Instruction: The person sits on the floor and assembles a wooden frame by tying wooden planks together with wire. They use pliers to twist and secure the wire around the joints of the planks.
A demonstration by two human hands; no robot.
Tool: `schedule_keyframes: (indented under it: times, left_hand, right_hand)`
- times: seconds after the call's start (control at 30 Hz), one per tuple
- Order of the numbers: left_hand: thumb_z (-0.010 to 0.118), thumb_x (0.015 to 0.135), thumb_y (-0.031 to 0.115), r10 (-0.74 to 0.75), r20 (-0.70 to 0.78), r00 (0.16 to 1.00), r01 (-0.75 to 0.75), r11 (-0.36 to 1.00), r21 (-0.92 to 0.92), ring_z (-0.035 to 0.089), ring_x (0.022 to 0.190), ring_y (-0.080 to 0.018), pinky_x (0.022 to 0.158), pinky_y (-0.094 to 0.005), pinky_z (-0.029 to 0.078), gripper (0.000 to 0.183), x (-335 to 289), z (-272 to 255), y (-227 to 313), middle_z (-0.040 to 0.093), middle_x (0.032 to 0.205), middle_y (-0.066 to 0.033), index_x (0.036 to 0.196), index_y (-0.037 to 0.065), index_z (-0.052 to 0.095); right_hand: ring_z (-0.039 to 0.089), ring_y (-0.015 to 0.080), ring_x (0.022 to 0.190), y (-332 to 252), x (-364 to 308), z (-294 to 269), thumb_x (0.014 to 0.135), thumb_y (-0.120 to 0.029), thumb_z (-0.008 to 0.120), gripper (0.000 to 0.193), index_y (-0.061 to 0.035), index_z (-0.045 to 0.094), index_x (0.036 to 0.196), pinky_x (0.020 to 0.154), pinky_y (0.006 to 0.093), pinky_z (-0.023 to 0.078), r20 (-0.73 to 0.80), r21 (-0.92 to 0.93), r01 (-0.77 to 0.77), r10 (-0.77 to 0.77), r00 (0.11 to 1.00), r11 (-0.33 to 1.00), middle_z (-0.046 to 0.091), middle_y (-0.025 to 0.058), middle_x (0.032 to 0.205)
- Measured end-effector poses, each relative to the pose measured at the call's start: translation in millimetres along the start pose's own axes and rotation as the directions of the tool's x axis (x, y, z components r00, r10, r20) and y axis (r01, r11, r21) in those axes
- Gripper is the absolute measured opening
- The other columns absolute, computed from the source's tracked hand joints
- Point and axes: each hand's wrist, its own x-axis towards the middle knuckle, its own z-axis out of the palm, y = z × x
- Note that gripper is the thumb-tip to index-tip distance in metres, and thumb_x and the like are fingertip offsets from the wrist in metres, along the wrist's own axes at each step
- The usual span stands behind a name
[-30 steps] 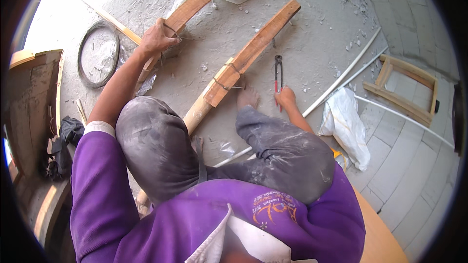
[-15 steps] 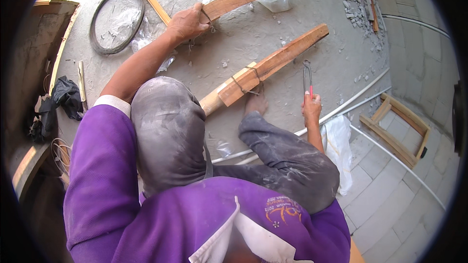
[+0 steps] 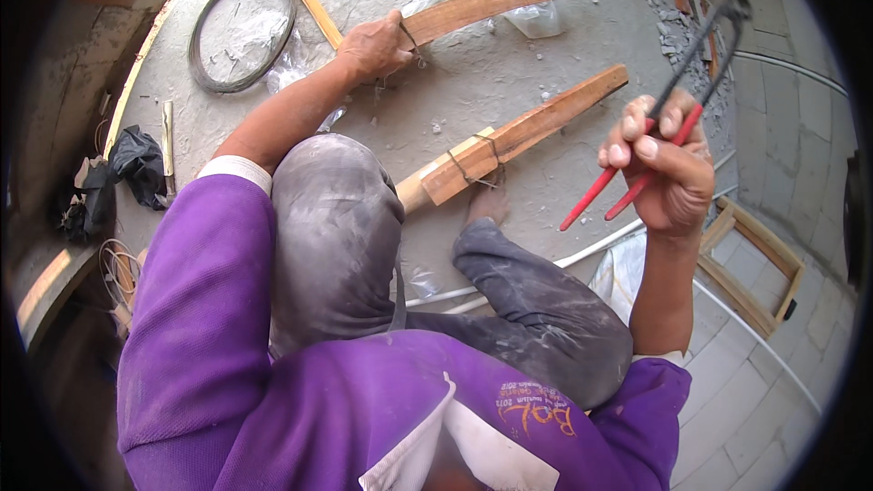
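A seated person's left hand (image 3: 371, 44) grips the near end of a curved wooden slat (image 3: 496, 2) lying on the concrete floor (image 3: 546, 164), fingers clamped around it, while the right hand (image 3: 668, 164) holds red-handled pincers (image 3: 668, 114) raised, fingers closed on the handles.

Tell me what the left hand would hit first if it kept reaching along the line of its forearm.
The left hand already grips the curved wooden strip. Beyond its knuckles, up and right, comes that strip, then a crumpled clear plastic bag on the concrete floor; depth is uncertain.
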Motion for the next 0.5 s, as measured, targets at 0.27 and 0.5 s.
schedule_keyframes:
  times: [0.27,0.5]
  left_hand:
    - [0.069,0.078,0.031,0.03,-0.043,0.999,-0.032,0.999,-0.042,0.068,0.085,-0.0414,0.078,-0.0463,0.053,0.051,-1,4,-2,0.067,0.085,-0.0275,0.11,-0.002,0.049]
    - [0.069,0.079,0.031,0.02,-0.048,0.999,-0.021,1.0,-0.014,0.068,0.083,-0.0412,0.077,-0.0464,0.054,0.048,-5,-1,1,0.067,0.084,-0.0273,0.108,-0.002,0.049]
  right_hand:
    - [0.069,0.0224,0.096,118,76,-46,0.074,0.009,0.047,0.039,0.0058,0.065,0.109,0.084,0.0311,0.053,-0.237,-0.777,-0.421,0.403,0.884,0.468,0.069,0.0161,0.103]
    - [0.066,0.0276,0.1,180,92,-91,0.071,0.001,0.046,0.057,0.0028,0.064,0.125,0.091,0.0336,0.048,-0.29,-0.843,-0.449,0.452,0.844,0.296,0.069,0.0209,0.108]
